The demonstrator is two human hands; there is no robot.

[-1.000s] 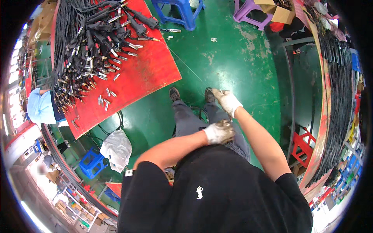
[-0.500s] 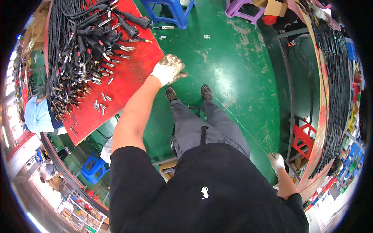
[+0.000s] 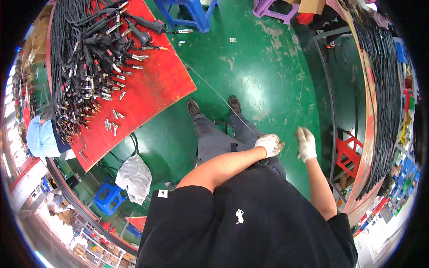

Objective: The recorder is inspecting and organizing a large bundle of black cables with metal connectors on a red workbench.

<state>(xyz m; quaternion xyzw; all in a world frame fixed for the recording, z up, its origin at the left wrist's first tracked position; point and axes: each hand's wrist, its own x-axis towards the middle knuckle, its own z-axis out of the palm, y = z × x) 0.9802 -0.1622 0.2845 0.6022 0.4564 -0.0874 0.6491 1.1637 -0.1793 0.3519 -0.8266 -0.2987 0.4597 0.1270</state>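
My left hand, in a stained white glove, is closed in front of my waist. A thin pale wire stretches to it from the tip of a black torch-like handle at the table's right edge. My right hand, gloved too, is raised beside it with the fingers stretched out, nothing visible in them. A pile of black cables with handles and silver metal ends covers much of the red table.
Several loose metal sleeves lie near the table's front edge. A blue stool and a purple stool stand ahead. Black cables hang along a bench at right, with a red stool below. A plastic bag sits at left.
My left hand has moved from the table's corner back toward my waist, along the wire. My right hand has come up and closer to it, its fingers now stretched out.
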